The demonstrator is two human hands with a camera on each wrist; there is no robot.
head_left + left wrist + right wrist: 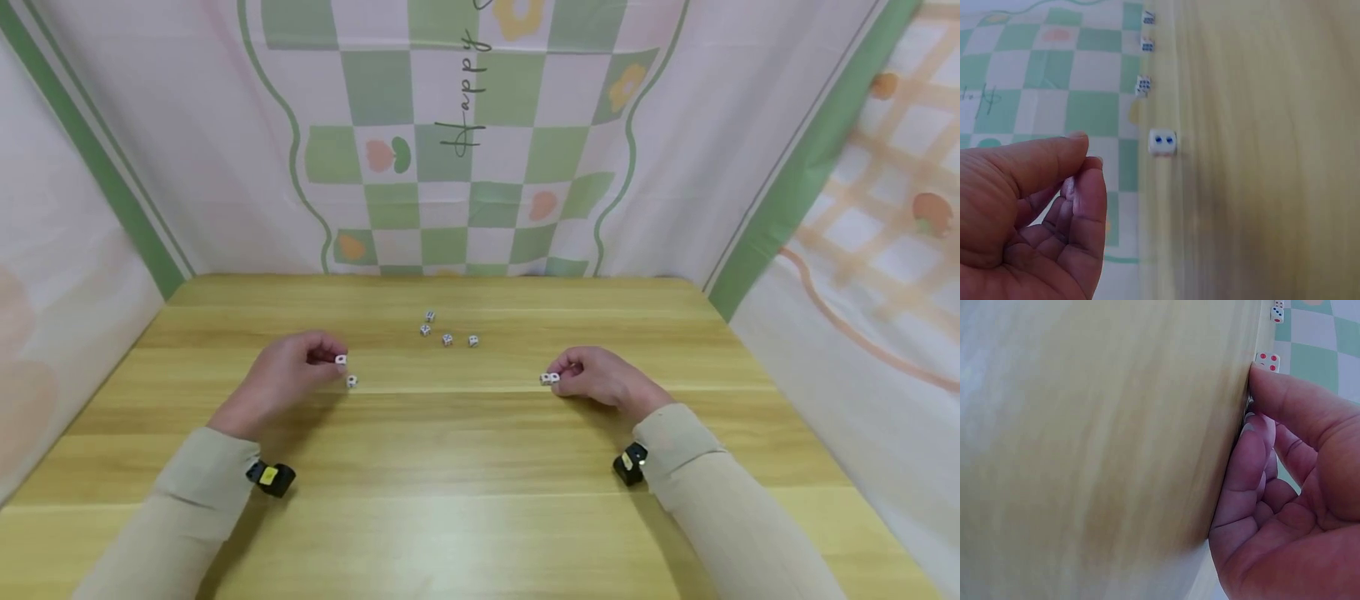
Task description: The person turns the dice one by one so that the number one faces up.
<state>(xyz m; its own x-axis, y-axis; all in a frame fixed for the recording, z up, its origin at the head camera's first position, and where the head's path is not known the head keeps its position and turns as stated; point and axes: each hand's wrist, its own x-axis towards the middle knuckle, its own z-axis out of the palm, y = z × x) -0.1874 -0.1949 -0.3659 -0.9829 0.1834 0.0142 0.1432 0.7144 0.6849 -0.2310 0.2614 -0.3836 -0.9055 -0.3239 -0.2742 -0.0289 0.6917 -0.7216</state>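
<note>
My left hand [288, 375] pinches a small white die [341, 359] between thumb and fingertips, slightly above the table; in the left wrist view the fingers hide it. Just below it in the head view lies another die [352, 381], whose two-dot side [1162, 142] faces the left wrist camera. On the right, my right hand [596, 377] grips a die [555, 377] at table level. Against its left side sits one more die [545, 379]. A die with red dots [1268, 361] shows past the thumb in the right wrist view.
Several more dice lie toward the back middle: one rear die [430, 316], a die close before it [425, 330], and two farther right, a die [447, 340] and a die [473, 341]. Behind the wooden table [450, 442] hangs a green-checked cloth [442, 200].
</note>
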